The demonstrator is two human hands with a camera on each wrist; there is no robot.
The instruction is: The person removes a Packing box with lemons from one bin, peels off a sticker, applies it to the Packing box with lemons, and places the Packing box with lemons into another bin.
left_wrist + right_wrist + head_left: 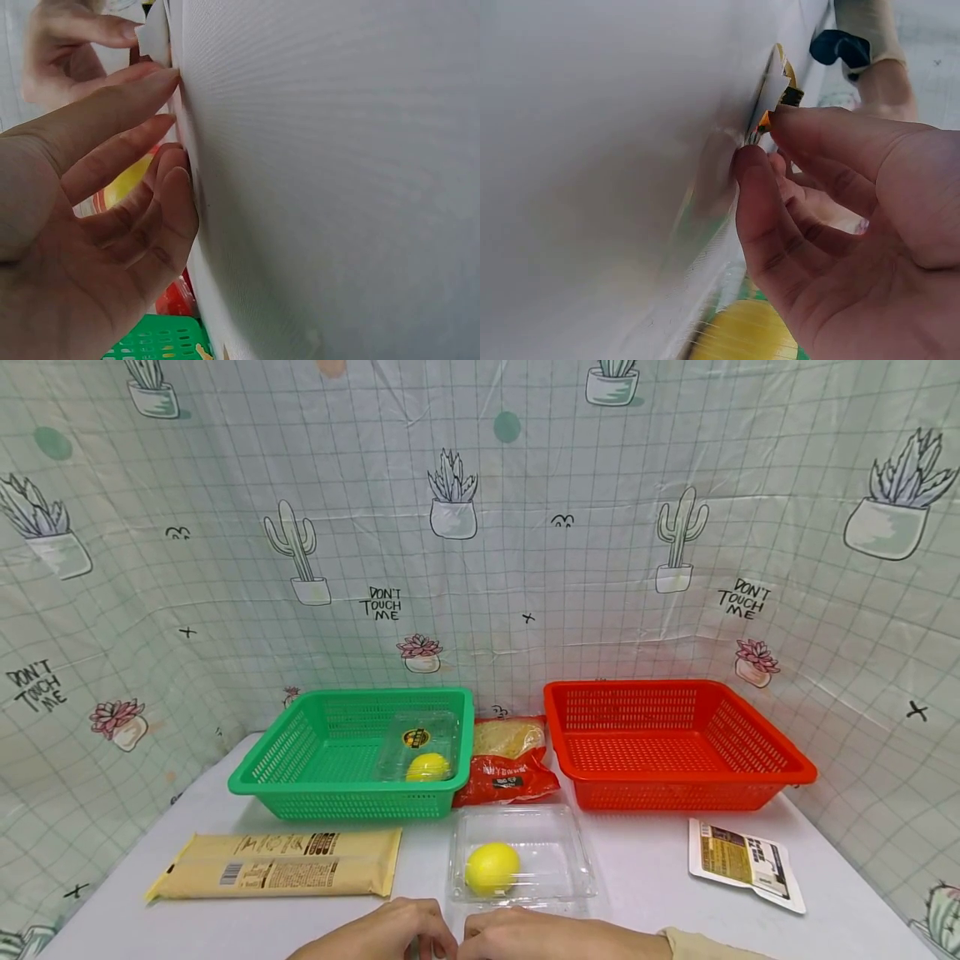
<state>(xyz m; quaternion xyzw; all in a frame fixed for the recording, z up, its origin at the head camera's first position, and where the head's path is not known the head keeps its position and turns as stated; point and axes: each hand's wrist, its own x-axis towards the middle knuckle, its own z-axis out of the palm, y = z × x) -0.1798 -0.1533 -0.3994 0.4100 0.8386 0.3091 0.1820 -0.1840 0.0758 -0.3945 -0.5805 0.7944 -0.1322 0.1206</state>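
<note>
Both hands meet low at the near edge of the head view. In the right wrist view my right hand (pixel 540 935) pinches a small sticker (pixel 769 94) with a white back and yellow and black print, close to the white tabletop. My left hand (pixel 397 931) is beside it; in the left wrist view its bent fingers stand apart, tips at the table surface, with nothing visible between them. Just beyond the hands sits a clear plastic box (pixel 555 860) with a lemon (pixel 492 868) at its left side. The head view hides the sticker behind the hands.
A green basket (pixel 352 802) at back left holds another clear box and lemon, with a round label. Beside it lies a red pasta bag (pixel 498 768); a red basket (pixel 667 797) stands at right. A long beige packet (pixel 277 864) lies left, a white pouch (pixel 746 864) right.
</note>
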